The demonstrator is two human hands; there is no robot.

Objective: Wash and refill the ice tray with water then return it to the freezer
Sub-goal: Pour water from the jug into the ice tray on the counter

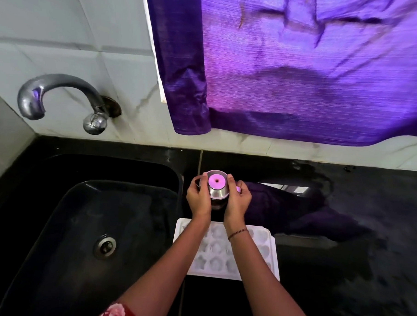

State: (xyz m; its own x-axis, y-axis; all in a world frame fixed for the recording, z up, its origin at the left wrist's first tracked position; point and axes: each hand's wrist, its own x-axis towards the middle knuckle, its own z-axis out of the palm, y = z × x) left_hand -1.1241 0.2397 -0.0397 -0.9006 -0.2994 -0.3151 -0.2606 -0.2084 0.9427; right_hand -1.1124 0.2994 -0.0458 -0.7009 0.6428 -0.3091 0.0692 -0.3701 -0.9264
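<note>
A white ice tray [264, 252] with shaped cells lies flat on the black counter just right of the sink, partly under my forearms. Beyond it stands a steel bottle [216, 190] with a pink-lit cap. My left hand [199, 197] grips the bottle's left side and my right hand [238, 199] grips its right side near the top. Whether the tray's cells hold water I cannot tell.
A black sink [85, 224] with a steel drain [105, 246] fills the left. A curved chrome tap [62, 96] sticks out of the tiled wall above it. A purple curtain [302, 66] hangs over the black counter [353, 259], which looks wet.
</note>
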